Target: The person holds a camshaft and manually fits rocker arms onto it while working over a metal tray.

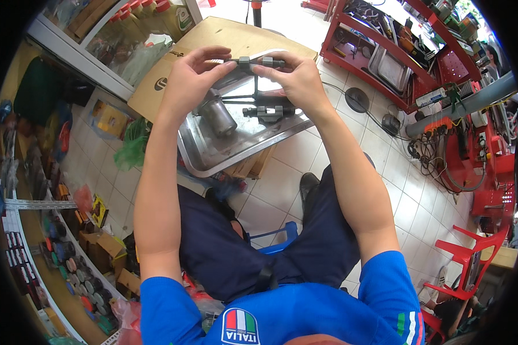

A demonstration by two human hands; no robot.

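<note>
Between both hands, above the far part of a metal tray (197, 170), is a dark metal rod with block-like collars (245, 63); its exact kind I cannot make out. My left hand (194, 77) pinches its left end between thumb and fingers. The thumb and fingers of my right hand (296, 77) close on its right end. Below them on the tray lie a similar threaded metal piece with a block (269, 114), a grey metal cylinder (217, 117) and a thin dark rod (239, 98). My fingers partly cover the held piece.
Under the tray is a cardboard surface (221, 34). A red tool cart (380, 57) with tools stands at far right, cables (437, 152) near it. Shelves with tins (83, 282) line the left. A red chair (466, 259) and another person's foot (440, 279) are at lower right.
</note>
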